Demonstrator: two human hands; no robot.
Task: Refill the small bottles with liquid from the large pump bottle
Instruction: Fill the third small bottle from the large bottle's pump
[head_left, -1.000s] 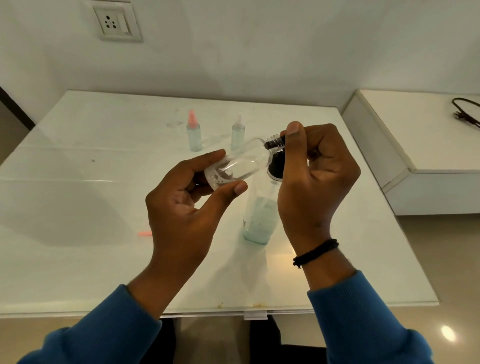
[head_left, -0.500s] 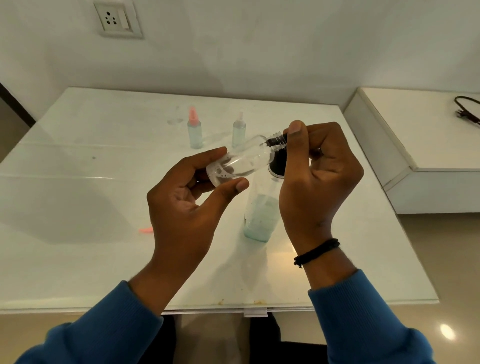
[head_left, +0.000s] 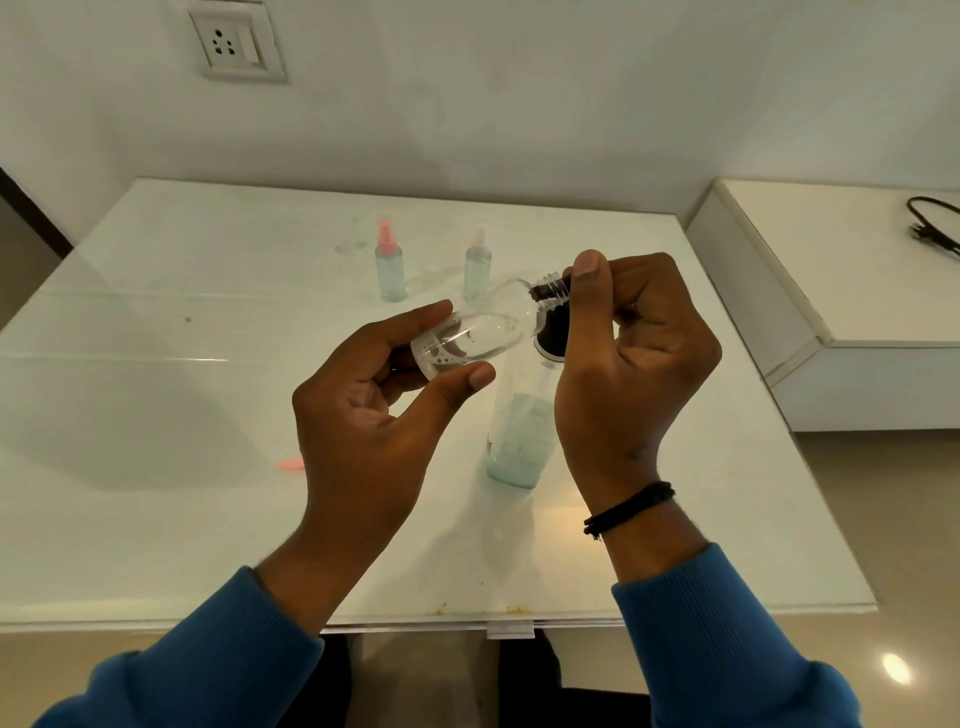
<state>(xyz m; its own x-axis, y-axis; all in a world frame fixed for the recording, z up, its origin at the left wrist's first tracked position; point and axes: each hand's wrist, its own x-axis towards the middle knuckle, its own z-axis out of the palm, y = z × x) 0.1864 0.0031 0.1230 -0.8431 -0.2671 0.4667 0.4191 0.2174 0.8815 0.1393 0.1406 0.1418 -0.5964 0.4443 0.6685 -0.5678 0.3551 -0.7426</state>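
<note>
Right now I have the small clear bottle (head_left: 475, 335) lifted off the counter (head_left: 156, 389) and lying almost on its side between both hands. Its long axis runs from its base, low and towards my left, up to the threaded neck (head_left: 549, 287) on my right. The left hand (head_left: 374, 415) grips the base end, thumb below and fingers curled behind the body. The right hand (head_left: 631, 364) is curled at the neck end, thumb pressed beside the threads; I cannot tell whether it pinches the neck itself or a cap hidden behind the fingers. Only a little residue and some bubbles show inside, so I judge this bottle not yet refilled.

The large pump bottle (head_left: 519, 441) stands upright on the counter just beyond and below my right hand, partly filled with pale blue liquid, its dark collar (head_left: 551, 335) almost directly under the small bottle's neck. That is the relation that matters: the open mouth points right and slightly up, towards the right hand and away from the left. I would guess the next move has to swing the neck upright before any liquid goes in.

Two more small bottles stand near the far edge, one with a pink top (head_left: 388, 267), one with a clear top (head_left: 477, 266).
</note>
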